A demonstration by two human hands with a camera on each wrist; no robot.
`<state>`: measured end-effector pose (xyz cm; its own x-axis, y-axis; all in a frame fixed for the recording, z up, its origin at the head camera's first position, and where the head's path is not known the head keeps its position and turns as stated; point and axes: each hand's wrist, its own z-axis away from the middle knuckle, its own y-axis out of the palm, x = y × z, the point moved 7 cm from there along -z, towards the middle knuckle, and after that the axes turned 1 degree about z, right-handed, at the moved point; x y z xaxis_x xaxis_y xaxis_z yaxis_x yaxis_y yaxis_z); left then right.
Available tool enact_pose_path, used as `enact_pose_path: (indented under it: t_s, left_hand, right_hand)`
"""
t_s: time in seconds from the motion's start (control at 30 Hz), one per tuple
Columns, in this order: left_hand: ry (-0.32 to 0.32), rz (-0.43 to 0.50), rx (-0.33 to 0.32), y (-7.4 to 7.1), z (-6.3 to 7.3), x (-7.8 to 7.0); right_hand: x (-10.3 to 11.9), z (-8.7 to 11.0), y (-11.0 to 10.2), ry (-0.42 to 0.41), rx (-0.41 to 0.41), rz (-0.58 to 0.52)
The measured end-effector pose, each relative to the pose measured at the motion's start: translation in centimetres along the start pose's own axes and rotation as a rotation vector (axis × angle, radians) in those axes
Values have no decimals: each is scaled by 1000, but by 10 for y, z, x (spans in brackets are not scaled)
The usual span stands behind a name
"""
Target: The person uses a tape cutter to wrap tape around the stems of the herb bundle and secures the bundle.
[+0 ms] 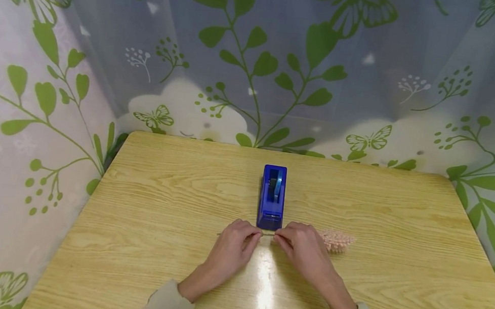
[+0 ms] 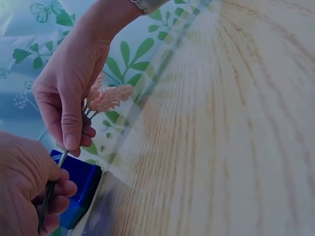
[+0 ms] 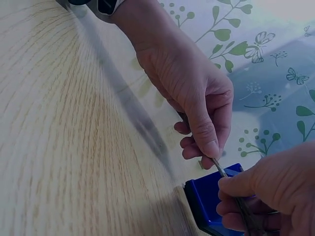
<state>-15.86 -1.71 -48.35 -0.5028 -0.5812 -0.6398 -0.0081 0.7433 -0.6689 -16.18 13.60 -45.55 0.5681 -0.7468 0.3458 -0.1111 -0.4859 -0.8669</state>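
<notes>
A person's two bare hands, left hand (image 1: 232, 247) and right hand (image 1: 307, 248), each pinch one thin, dark stem (image 1: 268, 235) in a closed grip, a short stretch showing between them; its single pink, feathery flower spray (image 1: 337, 240) juts past the right hand over one yellowish wood-grain desk (image 1: 156, 190), one blue, boxy tape dispenser (image 1: 270, 210) just beyond
</notes>
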Motion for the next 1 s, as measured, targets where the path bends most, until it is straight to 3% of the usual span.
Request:
enact_pose_path:
  t_s: [0.27, 0.73, 1.0]
  left_hand:
    - [16, 20, -11, -2, -1, -1]
    - [-4, -20, 7, -2, -1, 1]
    - [-18, -35, 17, -3, -1, 3]
  right_hand:
    - [2, 2, 4, 32, 61, -28]
    - [2, 1, -2, 2, 11, -55]
    - [1, 0, -3, 58, 23, -68]
